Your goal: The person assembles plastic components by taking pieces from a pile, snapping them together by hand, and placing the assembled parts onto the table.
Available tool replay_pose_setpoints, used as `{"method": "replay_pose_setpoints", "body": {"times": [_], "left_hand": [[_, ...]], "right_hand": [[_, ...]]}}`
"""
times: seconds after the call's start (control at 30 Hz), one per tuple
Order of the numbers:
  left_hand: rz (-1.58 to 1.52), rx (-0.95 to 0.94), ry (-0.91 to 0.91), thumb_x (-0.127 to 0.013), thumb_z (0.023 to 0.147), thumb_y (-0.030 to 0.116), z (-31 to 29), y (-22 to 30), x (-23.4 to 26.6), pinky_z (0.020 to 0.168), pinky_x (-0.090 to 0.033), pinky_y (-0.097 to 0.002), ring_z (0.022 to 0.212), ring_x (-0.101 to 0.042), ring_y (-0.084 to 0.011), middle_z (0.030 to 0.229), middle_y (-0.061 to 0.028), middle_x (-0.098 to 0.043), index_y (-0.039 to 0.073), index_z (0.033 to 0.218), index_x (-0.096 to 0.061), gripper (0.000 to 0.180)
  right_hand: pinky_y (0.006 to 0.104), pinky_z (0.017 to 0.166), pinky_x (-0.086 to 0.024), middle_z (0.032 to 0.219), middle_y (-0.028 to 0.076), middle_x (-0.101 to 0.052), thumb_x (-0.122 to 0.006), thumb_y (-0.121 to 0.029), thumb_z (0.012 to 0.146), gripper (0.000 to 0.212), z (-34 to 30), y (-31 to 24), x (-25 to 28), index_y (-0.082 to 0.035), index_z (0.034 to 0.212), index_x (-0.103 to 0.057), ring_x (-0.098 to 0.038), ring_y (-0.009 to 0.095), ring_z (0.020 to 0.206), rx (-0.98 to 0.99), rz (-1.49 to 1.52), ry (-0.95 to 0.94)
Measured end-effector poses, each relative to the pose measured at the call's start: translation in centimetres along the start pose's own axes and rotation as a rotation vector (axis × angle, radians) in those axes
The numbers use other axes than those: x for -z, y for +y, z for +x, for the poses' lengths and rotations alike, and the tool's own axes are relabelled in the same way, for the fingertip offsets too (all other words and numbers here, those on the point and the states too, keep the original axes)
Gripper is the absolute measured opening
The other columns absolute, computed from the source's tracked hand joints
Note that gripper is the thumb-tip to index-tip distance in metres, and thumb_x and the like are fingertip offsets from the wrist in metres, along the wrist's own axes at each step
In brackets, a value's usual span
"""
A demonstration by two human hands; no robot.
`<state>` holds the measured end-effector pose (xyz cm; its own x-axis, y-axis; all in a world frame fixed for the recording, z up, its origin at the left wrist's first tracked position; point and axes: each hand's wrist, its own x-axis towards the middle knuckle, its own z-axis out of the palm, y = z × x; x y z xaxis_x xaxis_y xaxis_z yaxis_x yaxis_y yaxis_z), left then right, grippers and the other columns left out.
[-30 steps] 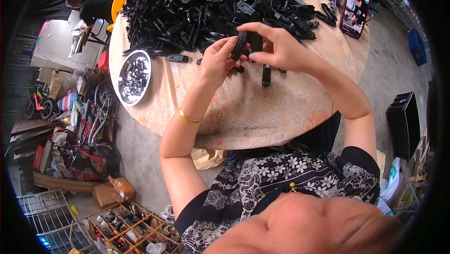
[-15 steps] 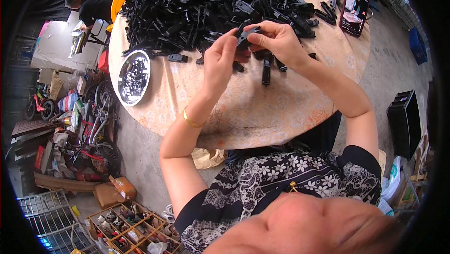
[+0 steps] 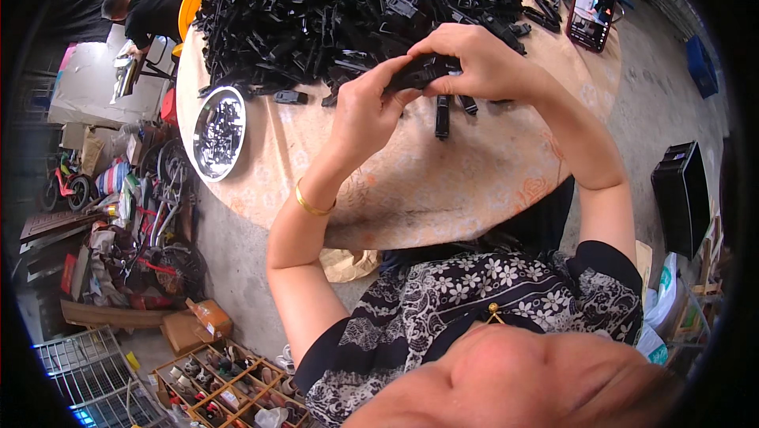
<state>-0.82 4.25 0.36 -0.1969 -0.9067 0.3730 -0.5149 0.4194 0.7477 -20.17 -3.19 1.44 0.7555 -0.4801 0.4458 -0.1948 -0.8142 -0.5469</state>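
Note:
Over the front of the heap, my left hand (image 3: 365,112) and my right hand (image 3: 486,64) both grip one black plastic part (image 3: 425,72), which lies crosswise between them. Thumbs press it from the near side and fingers wrap its far side, so much of it is hidden. Behind my hands spreads a large pile of similar black parts (image 3: 316,17). A loose black piece (image 3: 442,117) rests on the cloth just below my right hand, and another black piece (image 3: 291,97) sits left of my left hand. A white-rimmed dish (image 3: 196,137) of small shiny pieces stands farther left.
The round table wears a patterned peach cloth (image 3: 277,167). A phone (image 3: 593,5) stands upright at its far right. Left of the table are a yellow chair back (image 3: 192,5) and another person (image 3: 154,13). A black crate (image 3: 678,199) stands on the right.
The held part has turned from a fingertip pinch, its flat face showing, to lying lengthwise between both hands. My fingers have closed more fully around it. The whole view has shifted slightly.

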Motion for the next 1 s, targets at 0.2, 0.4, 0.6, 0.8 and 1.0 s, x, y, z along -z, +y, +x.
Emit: {"method": "replay_pose_setpoints", "body": {"times": [0.2, 0.4, 0.6, 0.8, 1.0], "left_hand": [[-0.05, 0.062, -0.045, -0.065, 0.076, -0.002, 0.0, 0.4, 0.4, 0.059, -0.048, -0.0204, 0.066, -0.058, -0.007, 0.079, -0.0057, -0.065, 0.0, 0.109, -0.058, 0.033], [-0.217, 0.153, -0.138, -0.066, 0.075, -0.003, -0.3, 0.6, 0.3, 0.065, -0.047, -0.0203, 0.073, -0.058, -0.0077, 0.086, -0.0058, -0.063, 0.0, 0.107, -0.059, 0.032], [0.007, -0.252, -0.497, -0.074, 0.069, 0.025, -2.0, 1.9, -2.5, 0.074, -0.045, -0.0343, 0.085, -0.054, -0.028, 0.09, -0.0108, -0.058, 0.004, 0.096, -0.062, 0.036], [0.454, -0.023, -0.124, -0.072, 0.069, 0.026, -1.1, 1.3, -4.2, 0.074, -0.044, -0.0367, 0.085, -0.052, -0.0304, 0.086, -0.0121, -0.053, 0.001, 0.085, -0.056, 0.034], [0.442, -0.001, -0.06, -0.066, 0.072, 0.017, -1.4, -0.3, -4.3, 0.07, -0.046, -0.0375, 0.082, -0.055, -0.0296, 0.082, -0.0135, -0.056, 0.001, 0.084, -0.055, 0.023]], "right_hand": [[0.0346, 0.072, -0.047, 0.084, 0.013, -0.062, -0.072, -0.018, 0.067, 0.035, -0.2, -0.7, -0.3, -0.002, 0.097, -0.062, -0.059, 0.029, 0.08, 0.017, -0.09, 0.047], [0.0317, 0.067, -0.047, 0.081, 0.01, -0.064, -0.068, -0.025, 0.077, 0.03, -0.4, -0.3, 1.9, -0.001, 0.094, -0.062, -0.061, 0.02, 0.074, -0.118, 0.164, 0.048], [0.0302, 0.062, -0.047, 0.076, 0.01, -0.064, -0.066, -0.032, 0.078, 0.031, -1.1, 3.0, 3.8, -0.002, 0.089, -0.062, -0.061, 0.022, 0.069, -0.256, -0.219, -0.011], [0.0355, 0.077, -0.048, 0.093, 0.011, -0.062, -0.067, -0.031, 0.071, 0.036, -0.6, 3.5, -0.8, -0.006, 0.097, -0.062, -0.058, 0.026, 0.089, -0.319, -0.609, 0.043], [0.0356, 0.079, -0.047, 0.098, 0.014, -0.062, -0.062, -0.019, 0.075, 0.034, -0.4, 4.2, 0.7, -0.005, 0.105, -0.06, -0.059, 0.029, 0.09, -0.27, -0.427, 0.242]]}}
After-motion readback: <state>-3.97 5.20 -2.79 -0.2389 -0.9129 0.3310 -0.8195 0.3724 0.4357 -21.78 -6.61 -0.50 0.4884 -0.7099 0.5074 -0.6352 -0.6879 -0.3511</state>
